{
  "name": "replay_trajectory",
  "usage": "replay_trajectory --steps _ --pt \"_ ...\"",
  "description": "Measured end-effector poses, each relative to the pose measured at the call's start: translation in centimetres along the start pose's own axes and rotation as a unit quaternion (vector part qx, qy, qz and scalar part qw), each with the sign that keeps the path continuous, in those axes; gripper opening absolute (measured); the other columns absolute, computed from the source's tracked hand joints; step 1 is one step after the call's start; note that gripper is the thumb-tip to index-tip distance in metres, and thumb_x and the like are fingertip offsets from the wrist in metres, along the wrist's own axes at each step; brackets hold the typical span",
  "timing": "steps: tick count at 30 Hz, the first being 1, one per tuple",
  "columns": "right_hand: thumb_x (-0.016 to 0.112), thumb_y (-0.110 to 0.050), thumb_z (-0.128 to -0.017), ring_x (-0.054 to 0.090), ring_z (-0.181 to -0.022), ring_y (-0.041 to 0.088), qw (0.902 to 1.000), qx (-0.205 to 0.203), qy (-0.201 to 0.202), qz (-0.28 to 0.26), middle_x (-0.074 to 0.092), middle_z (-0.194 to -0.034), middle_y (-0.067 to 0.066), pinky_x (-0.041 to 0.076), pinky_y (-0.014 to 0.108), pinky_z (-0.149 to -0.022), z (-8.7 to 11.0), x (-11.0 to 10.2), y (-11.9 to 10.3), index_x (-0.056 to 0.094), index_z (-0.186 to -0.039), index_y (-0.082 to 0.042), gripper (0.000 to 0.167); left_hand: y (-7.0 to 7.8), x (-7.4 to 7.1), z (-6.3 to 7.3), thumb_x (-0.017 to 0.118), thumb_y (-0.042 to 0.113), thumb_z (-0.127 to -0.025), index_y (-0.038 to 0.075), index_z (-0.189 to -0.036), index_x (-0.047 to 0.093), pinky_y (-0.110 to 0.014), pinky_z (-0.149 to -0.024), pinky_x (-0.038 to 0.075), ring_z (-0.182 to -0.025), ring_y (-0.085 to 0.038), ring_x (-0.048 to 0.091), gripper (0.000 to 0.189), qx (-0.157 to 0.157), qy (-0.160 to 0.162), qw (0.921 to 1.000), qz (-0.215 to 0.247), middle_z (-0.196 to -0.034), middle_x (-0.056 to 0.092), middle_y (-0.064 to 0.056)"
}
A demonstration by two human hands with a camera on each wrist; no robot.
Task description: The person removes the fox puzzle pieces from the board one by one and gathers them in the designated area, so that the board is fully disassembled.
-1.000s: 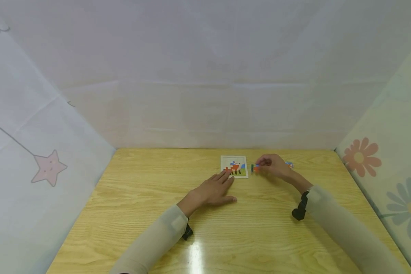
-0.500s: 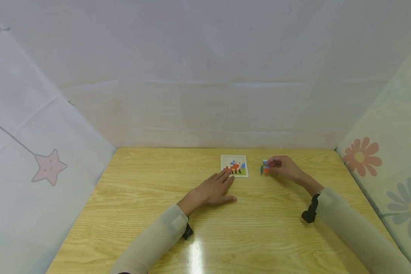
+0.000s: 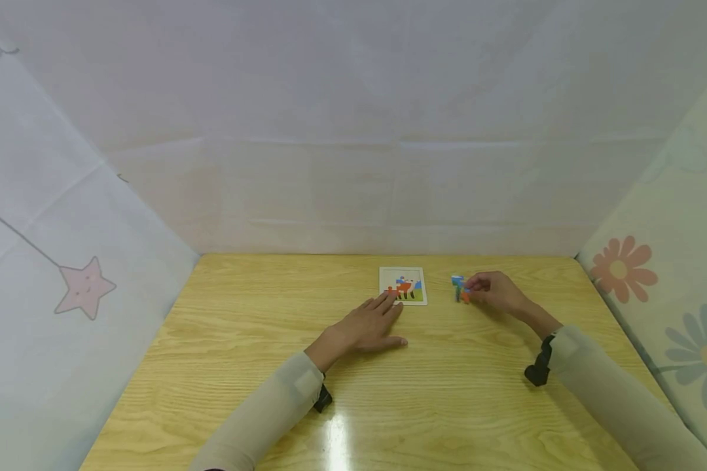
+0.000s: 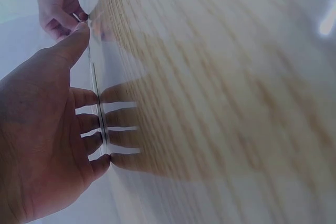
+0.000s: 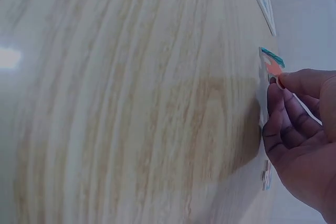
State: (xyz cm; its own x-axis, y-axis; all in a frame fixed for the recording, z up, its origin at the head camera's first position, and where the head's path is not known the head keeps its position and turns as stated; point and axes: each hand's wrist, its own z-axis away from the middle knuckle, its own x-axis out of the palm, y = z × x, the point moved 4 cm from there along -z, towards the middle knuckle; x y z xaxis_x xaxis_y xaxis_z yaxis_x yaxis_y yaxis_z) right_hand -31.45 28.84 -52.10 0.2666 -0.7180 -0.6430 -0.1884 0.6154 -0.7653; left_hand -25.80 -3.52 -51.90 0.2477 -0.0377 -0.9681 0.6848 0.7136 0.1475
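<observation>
My left hand (image 3: 365, 328) lies with straight fingers over the near left corner of a small square jigsaw puzzle board (image 3: 402, 273). Part of an orange, white and blue animal picture fills that board. To the right of it, my right hand (image 3: 495, 292) pinches a jigsaw puzzle piece (image 5: 273, 66) between thumb and fingertips; it is orange with a teal edge in the right wrist view. A blue and white piece (image 3: 457, 279) shows just beyond the pinched one. Below the right hand, the right wrist view has another small piece (image 5: 266, 176) on the table.
Both hands work near the far edge of a wooden table (image 3: 271, 392). A pale cloth wall (image 3: 353, 183) rises right behind that edge, with printed cloth sides at left and right. Dark straps sit on both wrists.
My right hand has shifted to the right, away from the puzzle board, with the pinched piece, which now looks turned. The left hand has stayed in place.
</observation>
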Motion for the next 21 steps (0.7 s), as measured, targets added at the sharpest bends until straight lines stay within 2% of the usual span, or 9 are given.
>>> replay_trajectory --steps 4,9,21 --pt "0.071 -0.002 -0.1 0.068 -0.095 0.025 0.9998 -0.001 0.002 0.022 0.073 -0.102 0.012 0.057 0.028 -0.077 -0.08 0.16 0.3 0.075 -0.112 -0.002 0.012 0.0 0.11 -0.08 0.041 0.069 -0.107 0.01 -0.17 0.023 -0.048 -0.131 0.022 -0.165 -0.03 0.009 0.088 -0.002 0.001 1.0 -0.001 -0.178 0.007 -0.014" --pt "0.072 -0.001 -0.099 0.07 -0.092 0.024 0.998 -0.032 0.01 0.054 0.074 -0.1 0.011 0.058 0.031 -0.076 -0.11 0.31 0.12 0.076 -0.11 -0.001 0.012 0.03 0.09 -0.03 0.042 0.069 -0.107 0.01 -0.17 0.023 -0.049 -0.131 0.022 -0.165 -0.03 0.009 0.088 -0.002 0.002 1.0 0.002 -0.178 0.008 -0.014" --pt "0.073 -0.001 -0.098 0.07 -0.088 0.022 0.9961 -0.052 0.024 0.068 0.075 -0.096 0.01 0.057 0.026 -0.074 0.03 0.45 -0.37 0.076 -0.107 0.0 0.009 -0.12 0.13 -0.14 0.041 0.068 -0.107 0.012 -0.171 0.021 -0.048 -0.132 0.019 -0.165 -0.029 0.007 0.087 -0.005 -0.004 1.0 0.006 -0.179 0.006 -0.012"
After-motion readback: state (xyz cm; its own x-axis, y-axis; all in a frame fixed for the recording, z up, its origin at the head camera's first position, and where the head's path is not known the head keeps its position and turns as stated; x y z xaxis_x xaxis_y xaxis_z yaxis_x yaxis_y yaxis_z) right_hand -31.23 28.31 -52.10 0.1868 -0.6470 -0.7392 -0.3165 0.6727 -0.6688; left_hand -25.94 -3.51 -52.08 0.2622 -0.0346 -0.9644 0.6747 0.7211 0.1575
